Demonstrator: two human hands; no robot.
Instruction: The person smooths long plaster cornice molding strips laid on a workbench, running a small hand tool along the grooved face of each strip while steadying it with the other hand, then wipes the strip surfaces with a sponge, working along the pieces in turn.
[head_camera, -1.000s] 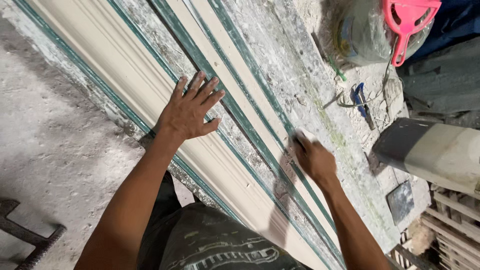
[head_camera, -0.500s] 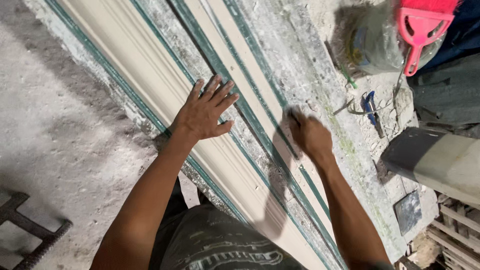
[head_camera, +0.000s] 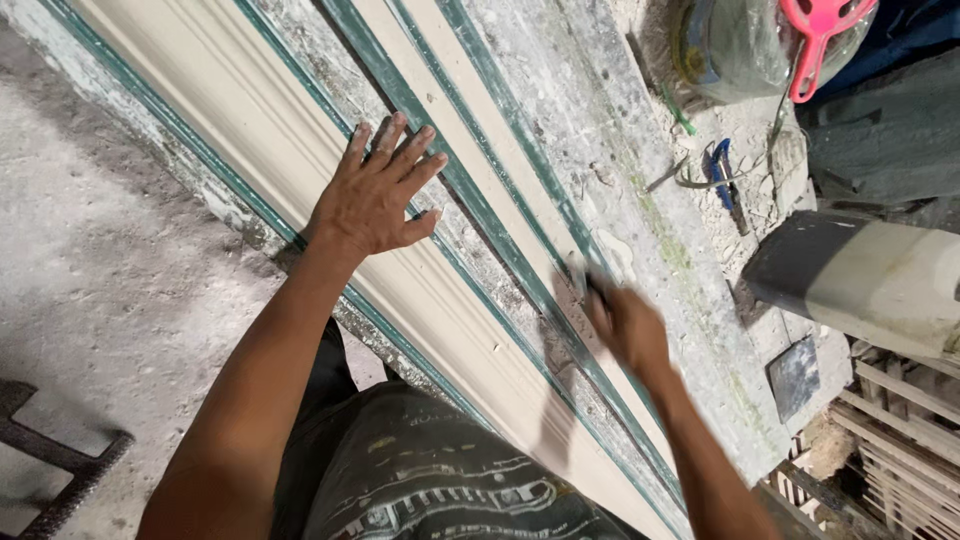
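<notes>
We press our left hand (head_camera: 375, 205) flat, fingers spread, on the long cream plaster moulding (head_camera: 300, 170); our blurred right hand (head_camera: 625, 325) closes around a small tool, smoothing its green-edged groove.

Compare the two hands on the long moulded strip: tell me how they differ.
The left hand lies flat with fingers spread, sharp in view; the right hand is curled and motion-blurred. The left hand holds nothing; the right hand seems to grip a small pale thing, too blurred to name. Both rest on the moulded strip.
</notes>
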